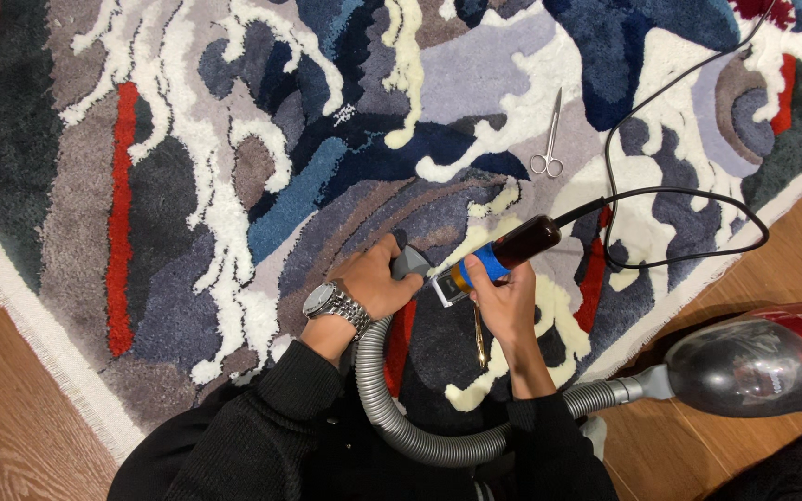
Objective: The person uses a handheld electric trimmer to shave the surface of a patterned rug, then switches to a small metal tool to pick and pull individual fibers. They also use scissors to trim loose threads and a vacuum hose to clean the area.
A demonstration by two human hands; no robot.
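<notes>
One tufted rug (234, 186): we count a single piece, patterned in white, grey, dark blue, light blue, black and red, spread over a wooden floor (11, 445) and filling most of the view.

Two hands, both ours, both in dark sleeves.
- Left hand (373, 278): closed around the grey nozzle (408, 263) at the end of the vacuum hose, pressing it toward the pile. One metal wristwatch (331, 301) sits on this wrist.
- Right hand (503, 301): wrapped around one electric carving clipper (498, 258), which has a dark brown body and a blue band near the head. Its metal head lies just beside the nozzle, low over the rug near a cream patch.

One ribbed grey hose (401, 417): it curves from the nozzle down past our lap and across to the right.

One vacuum cleaner (763, 362): red body with a smoky transparent canister, lying on the floor off the right edge of the rug, joined to the hose.

One black power cord (661, 195): it leaves the back of the clipper, loops over the rug and runs up out of the top edge.

One pair of silver scissors (548, 148): lying closed on the rug, well apart from both hands, above the clipper.

One slim gold-coloured tool (480, 339): resting on the rug below our right hand; we cannot tell what kind it is.
</notes>
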